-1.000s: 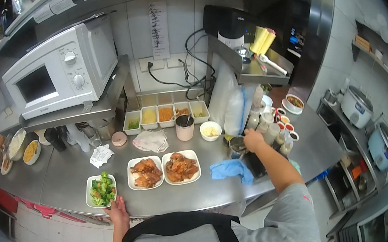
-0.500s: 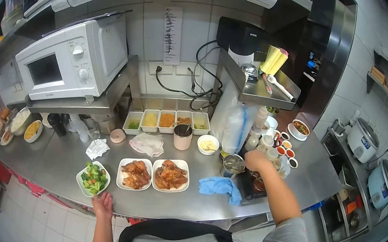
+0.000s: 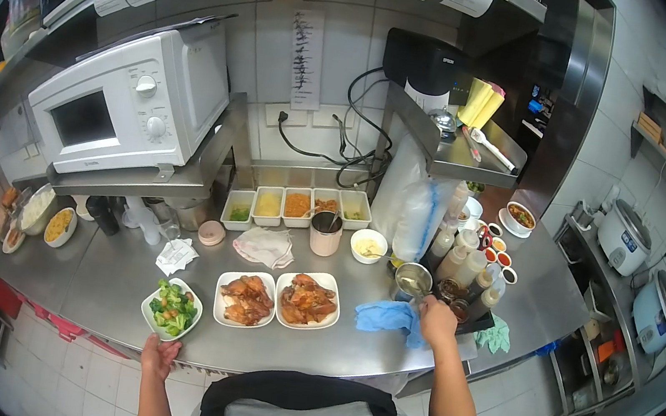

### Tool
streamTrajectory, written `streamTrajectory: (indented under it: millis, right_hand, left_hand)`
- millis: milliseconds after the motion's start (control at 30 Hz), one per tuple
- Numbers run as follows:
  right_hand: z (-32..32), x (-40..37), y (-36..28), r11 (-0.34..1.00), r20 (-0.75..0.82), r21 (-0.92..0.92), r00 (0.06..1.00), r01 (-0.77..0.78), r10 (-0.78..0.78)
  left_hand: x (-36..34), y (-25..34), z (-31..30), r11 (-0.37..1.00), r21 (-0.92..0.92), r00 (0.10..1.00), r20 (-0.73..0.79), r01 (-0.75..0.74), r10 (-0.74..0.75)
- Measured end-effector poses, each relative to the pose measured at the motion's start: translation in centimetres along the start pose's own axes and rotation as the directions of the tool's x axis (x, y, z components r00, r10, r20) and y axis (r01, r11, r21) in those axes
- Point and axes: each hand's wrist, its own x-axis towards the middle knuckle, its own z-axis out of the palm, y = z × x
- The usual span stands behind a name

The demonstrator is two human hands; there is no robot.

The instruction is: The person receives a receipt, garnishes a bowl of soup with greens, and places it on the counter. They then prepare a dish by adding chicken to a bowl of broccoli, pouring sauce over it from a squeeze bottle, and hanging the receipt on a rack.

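Head view, with every place given from the right-hand plate of chicken (image 3: 307,300) on the steel counter (image 3: 100,283).

The left hand (image 3: 159,353) lies at the counter's front edge, well to the left of that plate. Its fingertips reach up to the rim of the plate of broccoli (image 3: 172,309). Whether they grip the rim or only touch it cannot be told.

The right hand (image 3: 437,321) is to the right of the plate, knuckles up and loosely curled. It rests at the far edge of the blue cloth (image 3: 383,316), which lies just beside the plate. Whether the hand holds anything cannot be told. Just behind the hand stands a small steel pot (image 3: 412,281), and squeeze bottles (image 3: 464,263) are crowded on the pot's right.

A second plate of chicken (image 3: 246,299) sits touching or nearly touching the landmark plate on its left, and the broccoli lies beyond that. Behind the landmark plate are a pink cup (image 3: 324,235), a small white bowl (image 3: 367,246) and a row of condiment tubs (image 3: 295,206).

As a judgement, the plating looks well along. All three plates are filled and lined up near the front edge. No sauce or garnish shows on the chicken, though that is hard to tell at this size.
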Motion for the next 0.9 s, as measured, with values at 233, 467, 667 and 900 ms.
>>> streamTrajectory:
  millis: [233,467,667,900]
  right_hand:
    - [-1.3,0.1,-2.9,0.967,-0.351,0.249,0.927,-0.044,0.132]
    - [-0.7,-0.5,-3.2,0.969,-0.235,0.204,0.955,-0.136,0.183]
    - [0.0,-0.4,-2.8,0.976,-0.286,0.187,0.945,-0.109,0.16]
    - [0.0,-0.5,-2.8,0.969,-0.392,0.24,0.906,-0.065,0.158]
  left_hand:
    - [-1.7,1.0,0.5,0.999,0.039,0.973,0.231,-0.007,-0.002]
    - [-2.5,0.8,0.5,0.999,0.031,0.964,0.266,0.008,-0.016]
    - [-2.5,1.0,0.4,0.998,0.05,0.964,0.262,0.029,-0.041]
    - [-3.1,1.3,0.9,0.997,0.072,0.971,0.237,0.028,-0.044]
